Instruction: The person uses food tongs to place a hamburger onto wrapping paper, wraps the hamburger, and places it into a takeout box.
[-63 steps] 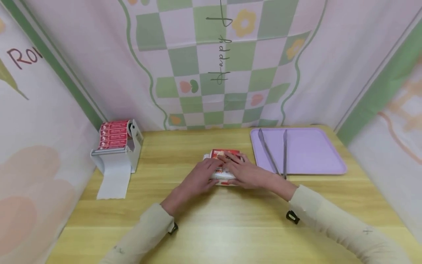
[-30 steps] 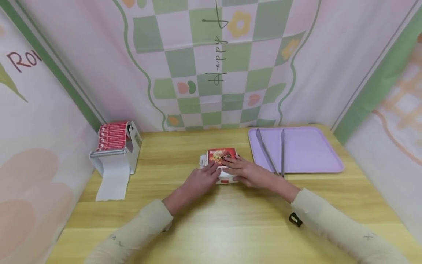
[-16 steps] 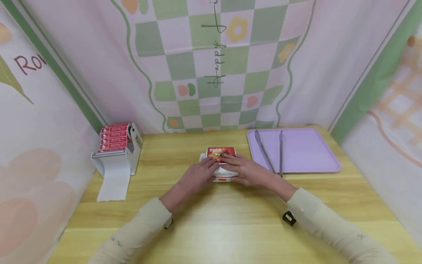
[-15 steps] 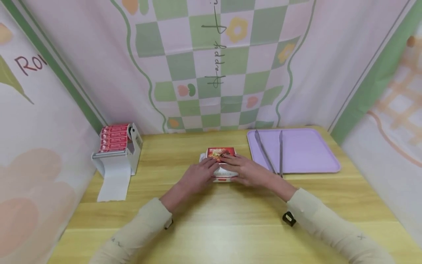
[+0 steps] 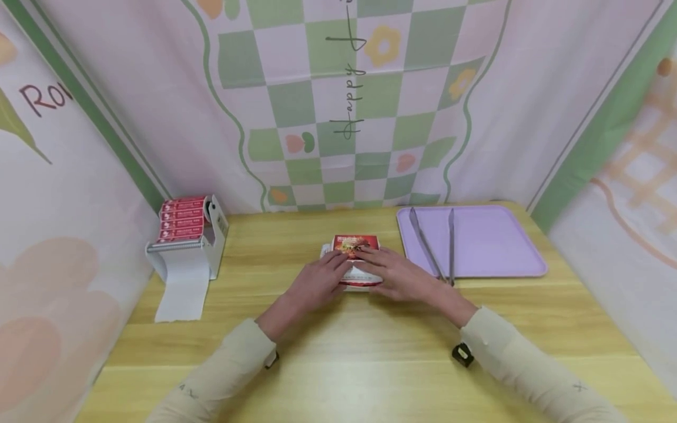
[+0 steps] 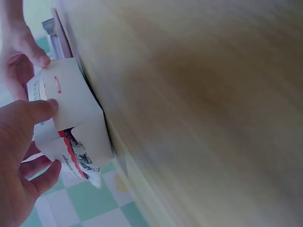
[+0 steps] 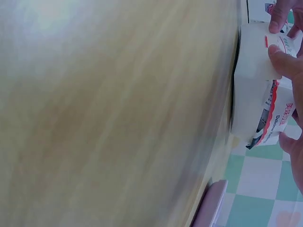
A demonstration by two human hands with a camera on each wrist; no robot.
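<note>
A small burger box (image 5: 357, 241), white with a red picture on its lid, sits on the wooden table in front of me. My left hand (image 5: 316, 281) holds its left front part, fingers over the lid. From the other side my right hand (image 5: 403, 276) does likewise, its fingers spread across the top. In the left wrist view the left thumb (image 6: 45, 109) presses on the box's white front wall (image 6: 78, 97). The right wrist view shows the right thumb (image 7: 280, 59) on that same front. A dark and red wrapper edge (image 7: 266, 111) shows in a gap at the side.
A white label dispenser (image 5: 214, 252) with a roll of red labels (image 5: 182, 218) stands at the back left, a blank strip (image 5: 182, 296) hanging out onto the table. At the back right lies a lilac tray (image 5: 497, 244). Metal tongs (image 5: 451, 247) rest on it, their joined end over its front edge.
Both hands have stayed on the box and shifted only slightly over the lid and front. The lid's red picture is less covered than at the start. The tray and dispenser have not moved.
</note>
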